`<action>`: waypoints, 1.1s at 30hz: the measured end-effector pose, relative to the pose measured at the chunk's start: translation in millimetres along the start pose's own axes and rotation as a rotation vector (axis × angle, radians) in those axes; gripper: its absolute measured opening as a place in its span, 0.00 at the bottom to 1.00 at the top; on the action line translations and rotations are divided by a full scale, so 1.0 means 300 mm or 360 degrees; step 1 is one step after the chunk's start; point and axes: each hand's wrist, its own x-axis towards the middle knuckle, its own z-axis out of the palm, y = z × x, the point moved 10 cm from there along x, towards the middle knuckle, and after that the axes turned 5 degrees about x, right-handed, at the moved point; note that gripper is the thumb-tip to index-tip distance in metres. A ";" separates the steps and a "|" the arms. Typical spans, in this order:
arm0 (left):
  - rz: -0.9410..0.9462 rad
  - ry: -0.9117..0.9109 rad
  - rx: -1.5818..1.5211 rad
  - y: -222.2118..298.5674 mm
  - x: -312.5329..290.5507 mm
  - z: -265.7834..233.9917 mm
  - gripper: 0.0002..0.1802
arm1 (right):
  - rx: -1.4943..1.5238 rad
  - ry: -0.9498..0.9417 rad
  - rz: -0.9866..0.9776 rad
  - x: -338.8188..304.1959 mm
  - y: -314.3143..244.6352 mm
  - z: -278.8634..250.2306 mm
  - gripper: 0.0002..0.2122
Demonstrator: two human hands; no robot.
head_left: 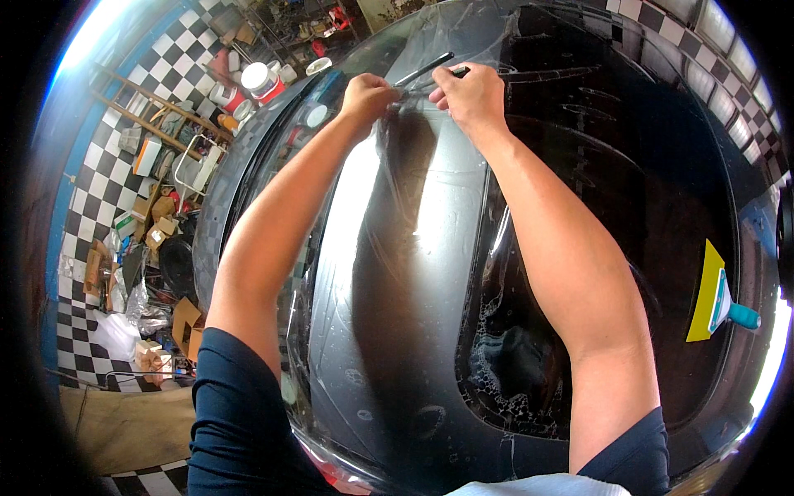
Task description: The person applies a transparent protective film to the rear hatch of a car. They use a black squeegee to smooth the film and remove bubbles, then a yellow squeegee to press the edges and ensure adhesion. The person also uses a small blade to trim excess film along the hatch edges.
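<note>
A grey car roof (447,248) with a wide dark glass panel (628,190) lies under my arms, wet and covered by loose, creased clear film (405,178). My left hand (370,97) is closed at the far part of the roof, fingertips pinching the film beside a slim black rod (426,69) that looks like an antenna. Just right of the rod, my right hand (473,97) is curled round a small black tool (461,73). Only its end shows, so its kind is unclear.
On the dark glass at the right rests a yellow squeegee (705,293) with a teal handle. Left of the car, the checkered floor holds a wooden ladder (157,120), paint buckets (261,80), cardboard boxes (188,324) and crumpled plastic (120,335).
</note>
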 end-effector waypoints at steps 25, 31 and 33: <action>-0.0462 -0.0331 0.0295 0.098 0.033 0.033 0.09 | -0.0430 0.0467 -0.0062 -0.001 -0.031 -0.100 0.15; -0.0063 -0.0377 0.0881 0.254 0.016 0.080 0.11 | -0.0384 0.0764 0.0109 -0.036 -0.063 -0.212 0.16; 0.0100 -0.0235 0.1209 0.340 0.007 0.081 0.10 | -0.0299 0.0934 0.0115 -0.042 -0.077 -0.279 0.15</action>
